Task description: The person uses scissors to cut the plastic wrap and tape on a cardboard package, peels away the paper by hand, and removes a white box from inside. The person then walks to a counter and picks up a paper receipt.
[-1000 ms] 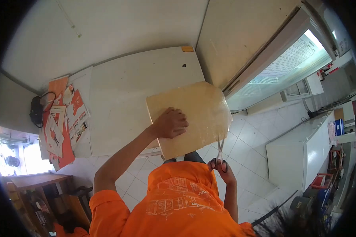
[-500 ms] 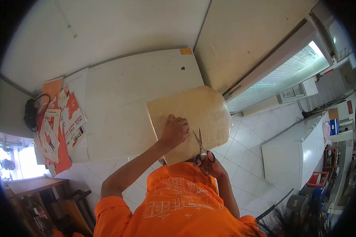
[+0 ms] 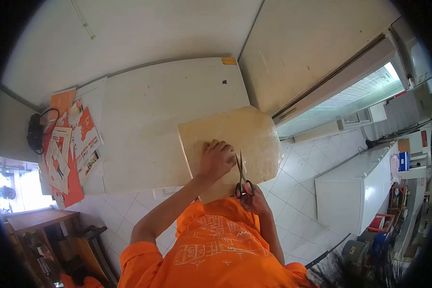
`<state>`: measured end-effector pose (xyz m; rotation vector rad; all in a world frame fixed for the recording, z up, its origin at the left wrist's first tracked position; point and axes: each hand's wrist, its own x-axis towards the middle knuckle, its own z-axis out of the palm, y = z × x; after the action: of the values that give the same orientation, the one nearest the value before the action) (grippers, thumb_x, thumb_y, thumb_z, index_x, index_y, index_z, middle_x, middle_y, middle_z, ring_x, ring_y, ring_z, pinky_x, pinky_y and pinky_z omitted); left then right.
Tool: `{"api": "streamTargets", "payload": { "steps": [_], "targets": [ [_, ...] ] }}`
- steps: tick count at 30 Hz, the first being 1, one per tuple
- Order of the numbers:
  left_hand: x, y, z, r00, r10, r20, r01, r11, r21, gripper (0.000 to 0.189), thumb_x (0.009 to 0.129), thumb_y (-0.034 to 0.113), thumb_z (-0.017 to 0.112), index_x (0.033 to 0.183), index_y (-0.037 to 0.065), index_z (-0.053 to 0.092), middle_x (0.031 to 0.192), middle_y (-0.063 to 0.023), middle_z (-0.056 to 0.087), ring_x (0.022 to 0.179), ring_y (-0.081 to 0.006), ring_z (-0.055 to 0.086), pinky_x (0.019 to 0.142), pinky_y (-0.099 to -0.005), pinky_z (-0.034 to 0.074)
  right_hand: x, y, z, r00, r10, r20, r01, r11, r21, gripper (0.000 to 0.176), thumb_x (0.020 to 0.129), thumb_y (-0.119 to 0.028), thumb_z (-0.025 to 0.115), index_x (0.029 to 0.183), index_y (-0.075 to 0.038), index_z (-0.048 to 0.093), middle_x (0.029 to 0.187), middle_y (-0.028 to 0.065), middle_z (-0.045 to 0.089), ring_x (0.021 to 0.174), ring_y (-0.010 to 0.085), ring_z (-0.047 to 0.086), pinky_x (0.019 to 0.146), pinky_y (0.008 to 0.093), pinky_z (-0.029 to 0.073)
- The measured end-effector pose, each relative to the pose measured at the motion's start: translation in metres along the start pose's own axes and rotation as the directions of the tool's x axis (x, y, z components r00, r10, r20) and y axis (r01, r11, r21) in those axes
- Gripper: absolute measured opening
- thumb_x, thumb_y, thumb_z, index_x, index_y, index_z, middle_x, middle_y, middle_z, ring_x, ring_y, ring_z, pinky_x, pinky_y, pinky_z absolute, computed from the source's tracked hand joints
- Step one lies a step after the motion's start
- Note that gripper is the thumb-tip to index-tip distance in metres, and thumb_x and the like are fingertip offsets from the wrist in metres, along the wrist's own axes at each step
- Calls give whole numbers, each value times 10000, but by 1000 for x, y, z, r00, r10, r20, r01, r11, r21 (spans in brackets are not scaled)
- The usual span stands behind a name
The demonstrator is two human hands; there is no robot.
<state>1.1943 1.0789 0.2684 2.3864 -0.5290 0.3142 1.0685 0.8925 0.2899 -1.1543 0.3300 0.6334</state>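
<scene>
My left hand (image 3: 219, 160) rests over a large tan board (image 3: 254, 129), its fingers curled together. Whatever is between those fingers is hidden or too small to name. In my right hand (image 3: 255, 200) is a pair of scissors (image 3: 241, 169), with fingers and thumb in the dark handle loops. Its blades point away from me, parted only a little, and their tips are close beside my left fingertips. The board lies partly over a white table (image 3: 144, 129) and extends toward my orange shirt.
Red and white printed papers (image 3: 72, 153) lie at the table's left end, near a black corded object (image 3: 36, 133). A tall beige cabinet (image 3: 312, 53) stands at the back right. A white chest-like unit (image 3: 341, 201) stands on the tiled floor to the right.
The scissors have swung upright and closer to my left hand, and their blades have drawn nearer together. My left hand has shifted slightly right, still curled.
</scene>
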Motion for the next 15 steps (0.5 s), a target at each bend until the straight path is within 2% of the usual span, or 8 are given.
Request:
{"api": "streamTargets", "payload": {
  "steps": [2,3,5,9,11,15],
  "targets": [
    [4,0,2,999,45,-8,-44,998,42,135,763,214,777,859,136,722,923,-29,702,938,-247,663,872,-408,497,-1,-5,3,999,16,-30,-16,1000,-1,617,960,-683,569,898,-69,586,825,57,641,439,66,466,367,217,311],
    [3,0,6,999,47,-9,-46,998,39,135,763,214,777,859,136,722,923,-29,702,938,-247,663,872,-408,497,-2,-7,4,999,15,-33,-15,1000,-2,617,960,-683,569,898,-69,586,825,57,641,439,66,466,367,217,311],
    [-2,-4,12,988,88,-126,-90,996,-15,83,771,183,773,797,134,712,847,-25,710,845,-239,681,832,-403,506,-3,-10,6,998,40,-44,-39,999,23,618,967,-679,561,896,-66,581,826,57,634,439,63,461,365,220,309],
    [-5,-4,10,982,117,-148,-126,991,-54,85,771,164,781,809,130,712,851,-29,719,782,-232,689,783,-399,524,-5,-9,5,1000,10,-28,-8,999,41,608,971,-671,560,902,-68,580,827,55,629,434,69,455,362,223,307],
    [-4,-2,5,962,170,-213,-181,983,-35,88,805,127,766,794,111,680,817,-6,701,738,-196,683,743,-357,513,-9,-6,0,996,75,-42,-76,997,-11,602,976,-664,557,907,-66,575,827,59,626,422,78,441,358,227,305],
    [-4,-1,3,950,182,-253,-195,980,-29,88,803,130,777,809,113,691,827,0,708,746,-191,692,740,-353,524,-13,-15,4,992,112,-58,-114,993,-20,597,992,-656,550,873,-72,566,791,43,600,410,91,414,357,258,291]
  ]
}}
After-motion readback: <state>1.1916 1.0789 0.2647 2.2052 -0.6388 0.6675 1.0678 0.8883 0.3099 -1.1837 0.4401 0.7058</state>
